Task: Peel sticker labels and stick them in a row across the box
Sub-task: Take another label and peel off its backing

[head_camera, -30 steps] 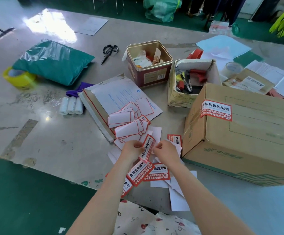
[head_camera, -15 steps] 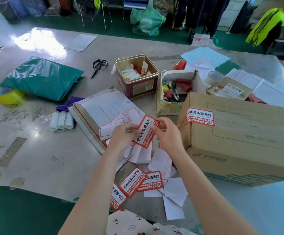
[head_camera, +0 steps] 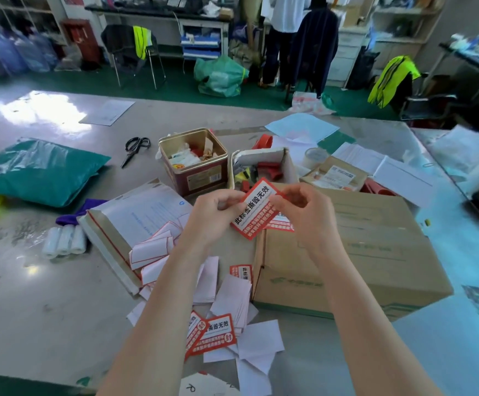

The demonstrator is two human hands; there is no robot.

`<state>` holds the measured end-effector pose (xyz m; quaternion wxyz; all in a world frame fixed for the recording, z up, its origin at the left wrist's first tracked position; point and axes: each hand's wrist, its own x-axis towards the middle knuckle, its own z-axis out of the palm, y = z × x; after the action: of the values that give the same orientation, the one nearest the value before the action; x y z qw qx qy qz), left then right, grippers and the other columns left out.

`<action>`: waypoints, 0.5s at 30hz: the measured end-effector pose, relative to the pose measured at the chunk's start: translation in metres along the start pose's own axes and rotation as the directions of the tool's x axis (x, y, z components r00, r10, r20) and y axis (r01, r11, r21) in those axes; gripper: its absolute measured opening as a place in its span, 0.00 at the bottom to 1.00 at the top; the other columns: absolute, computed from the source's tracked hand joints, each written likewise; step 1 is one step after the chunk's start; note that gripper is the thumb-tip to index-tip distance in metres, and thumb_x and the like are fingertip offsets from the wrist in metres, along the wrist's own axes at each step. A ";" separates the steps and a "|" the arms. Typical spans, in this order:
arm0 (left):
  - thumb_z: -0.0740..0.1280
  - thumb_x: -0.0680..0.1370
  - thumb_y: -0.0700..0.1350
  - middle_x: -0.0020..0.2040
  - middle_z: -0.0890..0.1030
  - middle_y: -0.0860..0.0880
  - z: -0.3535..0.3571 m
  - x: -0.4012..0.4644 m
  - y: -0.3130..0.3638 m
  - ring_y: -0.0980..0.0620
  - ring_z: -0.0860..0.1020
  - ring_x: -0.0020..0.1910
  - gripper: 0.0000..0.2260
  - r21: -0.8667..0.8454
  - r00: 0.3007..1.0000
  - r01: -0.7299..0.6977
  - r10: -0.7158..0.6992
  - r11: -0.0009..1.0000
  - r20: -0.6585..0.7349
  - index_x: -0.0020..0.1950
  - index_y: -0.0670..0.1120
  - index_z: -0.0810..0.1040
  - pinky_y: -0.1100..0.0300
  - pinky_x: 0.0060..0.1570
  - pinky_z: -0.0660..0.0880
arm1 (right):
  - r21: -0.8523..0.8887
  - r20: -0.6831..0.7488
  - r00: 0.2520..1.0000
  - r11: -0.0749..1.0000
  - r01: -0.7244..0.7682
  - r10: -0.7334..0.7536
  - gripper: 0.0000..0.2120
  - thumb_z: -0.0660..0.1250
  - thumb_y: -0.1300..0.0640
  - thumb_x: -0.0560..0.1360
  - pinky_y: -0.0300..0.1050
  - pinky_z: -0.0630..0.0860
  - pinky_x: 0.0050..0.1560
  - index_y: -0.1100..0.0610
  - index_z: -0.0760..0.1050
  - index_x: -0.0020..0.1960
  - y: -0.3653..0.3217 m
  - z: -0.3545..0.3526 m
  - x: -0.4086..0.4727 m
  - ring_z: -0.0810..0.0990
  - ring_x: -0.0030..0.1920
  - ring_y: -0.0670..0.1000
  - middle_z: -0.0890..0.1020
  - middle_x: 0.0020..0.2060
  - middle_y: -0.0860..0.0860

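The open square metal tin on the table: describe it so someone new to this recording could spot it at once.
Start at the large brown cardboard box on the right of the grey table. Beyond its far-left corner stands a small open carton of tools, and the open square tin stands just left of that. Alone among its neighbours it has a gold rim and dark red sides.

Left hand (head_camera: pixel 214 214) and right hand (head_camera: pixel 304 215) raised together, fingertips pinched, forearms extended
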<state>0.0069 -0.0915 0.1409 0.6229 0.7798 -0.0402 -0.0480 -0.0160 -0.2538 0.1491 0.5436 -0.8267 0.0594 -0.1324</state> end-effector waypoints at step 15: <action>0.67 0.76 0.39 0.48 0.84 0.44 0.080 0.004 0.022 0.48 0.83 0.48 0.08 -0.330 0.991 0.137 -0.131 0.934 0.040 0.54 0.46 0.78 0.51 0.50 0.79 | 0.245 -0.148 0.981 0.966 -0.086 0.125 0.03 0.70 0.57 0.73 0.40 0.78 0.42 0.51 0.77 0.41 0.031 -0.088 0.006 0.84 0.37 0.43 0.85 0.37 0.48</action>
<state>0.0007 -0.1744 0.1448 0.7402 0.6643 0.0160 -0.1031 -0.0334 -0.3451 0.1549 0.6381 -0.7380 0.1311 -0.1763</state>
